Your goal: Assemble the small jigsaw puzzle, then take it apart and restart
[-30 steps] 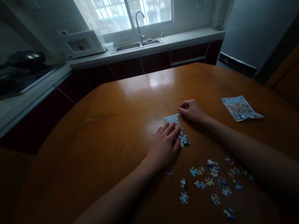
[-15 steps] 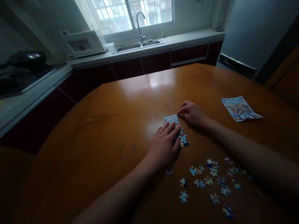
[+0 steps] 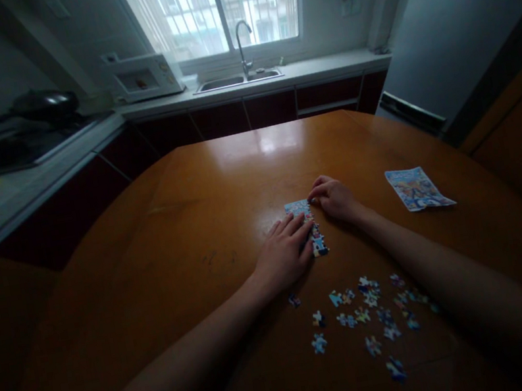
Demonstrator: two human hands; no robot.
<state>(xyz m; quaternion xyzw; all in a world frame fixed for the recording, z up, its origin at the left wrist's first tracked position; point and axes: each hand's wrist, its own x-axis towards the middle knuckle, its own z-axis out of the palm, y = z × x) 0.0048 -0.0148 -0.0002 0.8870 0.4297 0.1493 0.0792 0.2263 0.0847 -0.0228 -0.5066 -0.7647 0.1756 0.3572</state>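
Observation:
A partly joined jigsaw puzzle [image 3: 297,207] lies on the wooden table, its right side jagged with knobs and its lower left hidden by my hand. My left hand [image 3: 286,250] rests flat across it, fingers stretched out. At the puzzle's upper right corner, my right hand [image 3: 334,200] pinches a small puzzle piece [image 3: 310,200] against the edge; the fingers cover most of that piece. Nearer to me, several loose puzzle pieces [image 3: 371,297] are scattered between my forearms. One loose piece [image 3: 294,300] lies just below my left wrist.
A creased picture sheet [image 3: 417,188] lies on the table [image 3: 183,208] to the right. Beyond the table are a counter with a sink [image 3: 222,84], a microwave [image 3: 146,78] and a wok [image 3: 43,105] on the stove. A fridge [image 3: 467,21] stands at the right.
The whole view has shifted very slightly. Both hands keep their places on the puzzle, and the pieces lie as before.

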